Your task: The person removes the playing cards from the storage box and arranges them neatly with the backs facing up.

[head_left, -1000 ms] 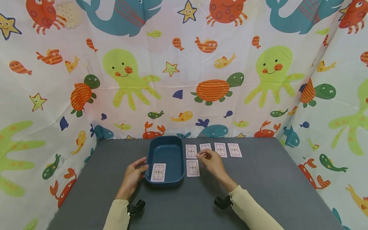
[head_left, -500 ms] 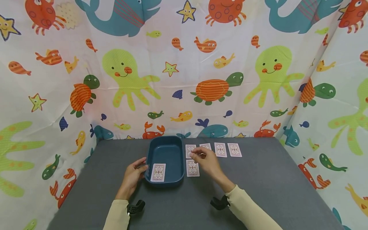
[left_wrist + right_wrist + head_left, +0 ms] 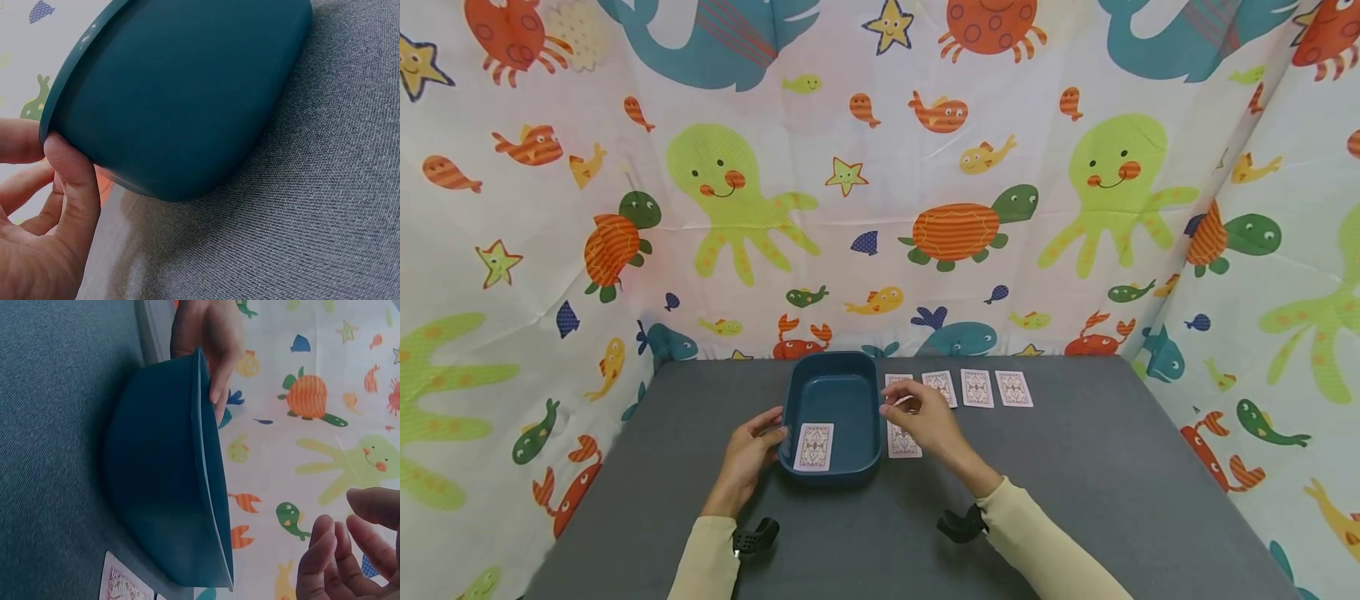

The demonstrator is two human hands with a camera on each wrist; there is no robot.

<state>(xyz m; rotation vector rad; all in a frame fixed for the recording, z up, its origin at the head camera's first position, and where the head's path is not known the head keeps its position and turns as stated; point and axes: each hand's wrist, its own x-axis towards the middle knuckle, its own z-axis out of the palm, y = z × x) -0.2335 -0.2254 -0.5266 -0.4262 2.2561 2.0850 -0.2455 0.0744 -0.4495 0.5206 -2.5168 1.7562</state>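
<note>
Five cards (image 3: 977,388) look done, around 3 o'clock from the tub (image 3: 850,478); one card (image 3: 814,447) inside, at 7, seems left. Left hand (image 3: 754,448) pinches the tub's rim; right hand (image 3: 931,421) looks empty.

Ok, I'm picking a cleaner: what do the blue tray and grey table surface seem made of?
Blue tray: probably moulded plastic, smooth and satin, judging by rounded corners and soft sheen. Table surface: likely matte fabric, showing fine ribbed texture; fibre unclear.

The right fingers (image 3: 906,388) have moved left, nearer the tray (image 3: 838,392).
</note>
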